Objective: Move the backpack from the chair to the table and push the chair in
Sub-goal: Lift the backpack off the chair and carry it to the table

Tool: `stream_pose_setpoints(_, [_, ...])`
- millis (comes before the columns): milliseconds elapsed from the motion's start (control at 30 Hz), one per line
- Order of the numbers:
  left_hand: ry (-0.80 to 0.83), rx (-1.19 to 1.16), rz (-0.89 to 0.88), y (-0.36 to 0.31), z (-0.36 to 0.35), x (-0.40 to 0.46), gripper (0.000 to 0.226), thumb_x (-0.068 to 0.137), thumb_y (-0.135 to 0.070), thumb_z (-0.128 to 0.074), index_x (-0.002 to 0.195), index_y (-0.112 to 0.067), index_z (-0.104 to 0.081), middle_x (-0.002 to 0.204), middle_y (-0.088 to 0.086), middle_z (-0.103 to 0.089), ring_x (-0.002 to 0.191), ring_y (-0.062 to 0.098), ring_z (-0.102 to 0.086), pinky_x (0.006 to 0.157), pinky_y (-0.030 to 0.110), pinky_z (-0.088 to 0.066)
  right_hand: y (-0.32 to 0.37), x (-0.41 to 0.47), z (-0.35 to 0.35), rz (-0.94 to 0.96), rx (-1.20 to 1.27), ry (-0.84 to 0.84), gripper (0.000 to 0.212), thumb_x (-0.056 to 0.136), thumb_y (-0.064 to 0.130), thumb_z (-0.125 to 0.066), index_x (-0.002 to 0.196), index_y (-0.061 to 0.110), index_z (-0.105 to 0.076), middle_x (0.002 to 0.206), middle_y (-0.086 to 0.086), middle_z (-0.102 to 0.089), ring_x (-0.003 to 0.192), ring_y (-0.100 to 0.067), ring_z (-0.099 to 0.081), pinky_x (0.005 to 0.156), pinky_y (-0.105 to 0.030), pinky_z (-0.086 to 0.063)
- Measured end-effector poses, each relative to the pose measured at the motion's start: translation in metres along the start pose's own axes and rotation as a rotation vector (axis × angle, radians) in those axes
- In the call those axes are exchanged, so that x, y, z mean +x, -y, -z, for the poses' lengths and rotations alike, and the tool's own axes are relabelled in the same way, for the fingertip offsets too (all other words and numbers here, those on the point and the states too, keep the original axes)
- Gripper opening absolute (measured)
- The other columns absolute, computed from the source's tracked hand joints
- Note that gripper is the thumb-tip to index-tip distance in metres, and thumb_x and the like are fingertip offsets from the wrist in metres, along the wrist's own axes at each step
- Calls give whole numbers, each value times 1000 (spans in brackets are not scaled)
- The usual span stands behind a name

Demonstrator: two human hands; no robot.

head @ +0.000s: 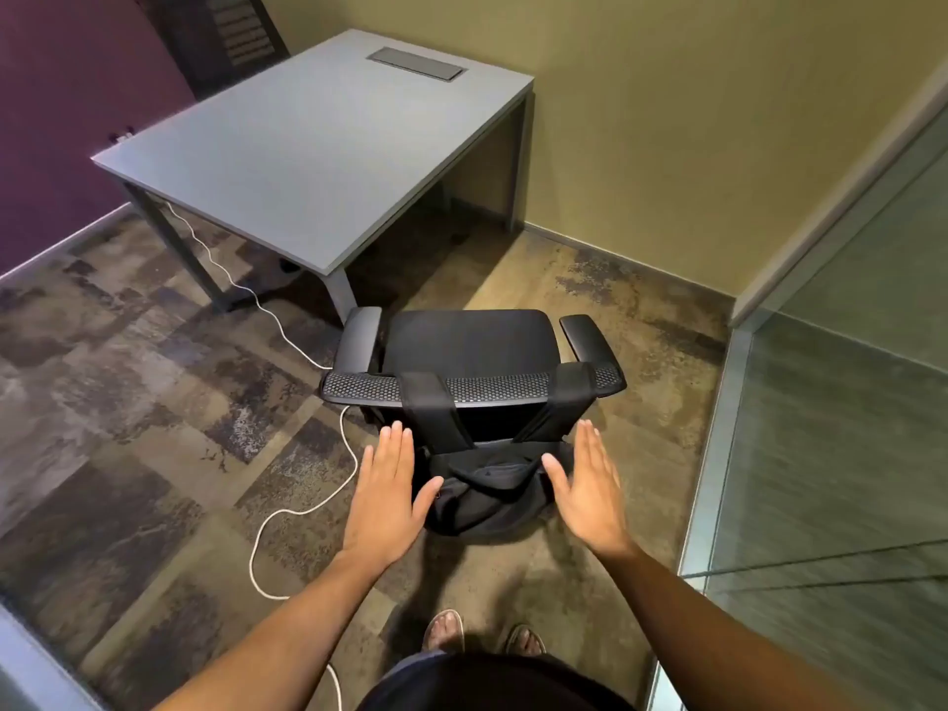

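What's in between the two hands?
In the head view, the black backpack hangs off the chair back, between the open left hand and right hand.

no readable text, no labels

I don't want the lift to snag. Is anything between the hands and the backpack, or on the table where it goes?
Nothing sits between either open hand, left hand or right hand, and the backpack. But its straps loop over the chair's backrest. The table top looks bare.
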State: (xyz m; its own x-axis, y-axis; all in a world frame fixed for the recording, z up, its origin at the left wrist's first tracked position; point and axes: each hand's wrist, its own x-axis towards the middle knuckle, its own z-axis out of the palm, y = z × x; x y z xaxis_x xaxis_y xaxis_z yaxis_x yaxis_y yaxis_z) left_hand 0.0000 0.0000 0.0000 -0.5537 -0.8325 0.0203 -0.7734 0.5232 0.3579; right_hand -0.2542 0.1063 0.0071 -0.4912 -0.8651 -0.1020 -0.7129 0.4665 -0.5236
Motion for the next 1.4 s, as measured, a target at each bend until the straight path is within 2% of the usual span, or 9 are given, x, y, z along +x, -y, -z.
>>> stream_pose_setpoints(133, [65, -140, 27, -2, -3, 3, 74, 100, -45, -43, 156, -9, -10, 165, 6, -8, 149, 11, 7, 121, 28, 3, 8, 31, 9, -194, 309, 7, 61, 101, 37, -43, 150, 4, -26, 157, -13, -32, 145, -27, -28, 116, -44, -27])
stream_pose_setpoints(233, [62, -268, 94, -5, -7, 12, 71, 98, -39, -51, 154, -9, -20, 163, 7, -21, 151, 15, -10, 122, 29, -11, 10, 46, 7, -338, 534, 48, 31, 100, 26, -49, 121, 3, -45, 119, -13, -58, 113, -25, -54, 99, -39, -42])
stream_pose_setpoints(367, [31, -607, 421, -7, -10, 26, 59, 88, -24, -69, 139, -16, -39, 141, 9, -54, 131, 24, -51, 104, 30, -37, 8, 50, 3, -377, 604, 105, 31, 96, 8, -53, 77, 17, -31, 71, 1, -31, 64, -14, -32, 68, -32, -32])
stream_pose_setpoints(500, [68, -774, 489, -8, -18, 40, 71, 78, -11, -78, 138, -13, -39, 129, -1, -57, 123, 14, -53, 104, 28, -38, 7, 49, 0, -378, 552, 89, 28, 94, 8, -56, 77, 15, -35, 66, -1, -31, 65, -19, -34, 70, -36, -33])
stream_pose_setpoints(600, [91, -843, 527, -6, -27, 48, 47, 80, -4, -76, 118, -9, -50, 114, 4, -62, 111, 19, -58, 105, 39, -44, 2, 47, 0, -352, 466, 110, 20, 97, 17, -54, 87, 3, -43, 70, -4, -40, 73, -27, -44, 77, -44, -42])
stream_pose_setpoints(800, [75, -817, 555, -4, -31, 51, 29, 90, -10, -65, 76, -10, -39, 66, 3, -39, 69, 22, -40, 69, 35, -34, 0, 35, 2, -285, 451, 171, 38, 103, 31, -40, 117, -2, -50, 114, -20, -62, 110, -33, -55, 98, -48, -42])
stream_pose_setpoints(1067, [43, -934, 452, 19, -10, 54, 34, 92, -12, -63, 67, -11, -41, 59, 1, -30, 56, 14, -27, 55, 33, -23, 14, 15, -1, -204, 634, 28, 33, 104, 28, -41, 104, 0, -60, 103, -15, -68, 97, -29, -62, 89, -44, -47])
stream_pose_setpoints(1233, [-89, -1154, 535, 30, 0, 48, 25, 95, -14, -60, 77, -3, -47, 72, 11, -37, 78, 25, -34, 76, 39, -33, 40, 24, 2, -179, 689, -107, 28, 103, 28, -42, 80, 24, -57, 79, 6, -62, 72, -1, -54, 69, -34, -42])
stream_pose_setpoints(1400, [-256, -1339, 640, 29, 3, 40, 17, 98, -18, -56, 82, -14, -56, 76, 6, -58, 79, 21, -53, 77, 34, -48, 56, 37, 2, -157, 778, -164, 37, 102, 33, -42, 74, 8, -45, 69, -1, -40, 64, -11, -37, 64, -35, -31])
